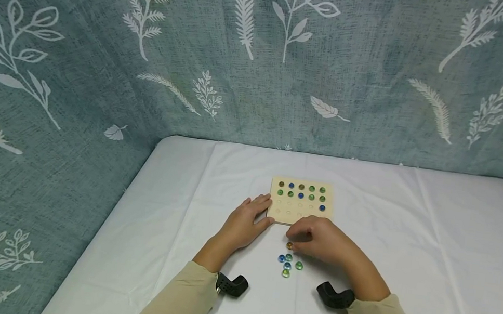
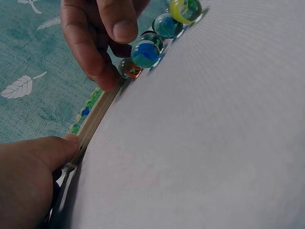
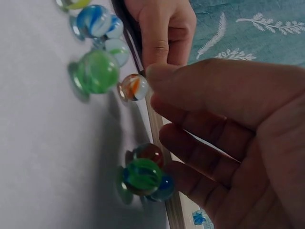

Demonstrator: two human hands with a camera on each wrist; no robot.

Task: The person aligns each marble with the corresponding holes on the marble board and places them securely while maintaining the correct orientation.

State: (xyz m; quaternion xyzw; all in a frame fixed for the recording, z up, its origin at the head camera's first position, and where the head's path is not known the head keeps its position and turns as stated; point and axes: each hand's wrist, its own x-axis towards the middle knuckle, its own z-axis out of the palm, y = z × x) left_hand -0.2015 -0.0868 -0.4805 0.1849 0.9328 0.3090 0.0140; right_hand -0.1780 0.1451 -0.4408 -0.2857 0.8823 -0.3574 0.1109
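A pale wooden marble board [image 1: 288, 217] lies on the table, marbles filling its two back rows and a blue marble [image 1: 322, 208] at the right of the third row; other hollows are bare. My left hand [image 1: 245, 224] rests against the board's left side, fingers extended, thumb [image 2: 64, 149] touching its edge. My right hand [image 1: 321, 239] hovers low over the table before the board, fingers loosely bent with a gap between thumb and index finger. An orange-streaked marble [image 3: 135, 87] sits on the cloth by the right thumb tip. Below its other fingers lies a green marble [image 3: 143, 175] with red and blue ones.
Several loose marbles lie on the white cloth [image 1: 409, 250] nearer the person, among them a green marble [image 1: 299, 265] and a blue marble [image 1: 281, 258]. A leaf-patterned teal curtain [image 1: 259, 90] hangs behind the table and at the left.
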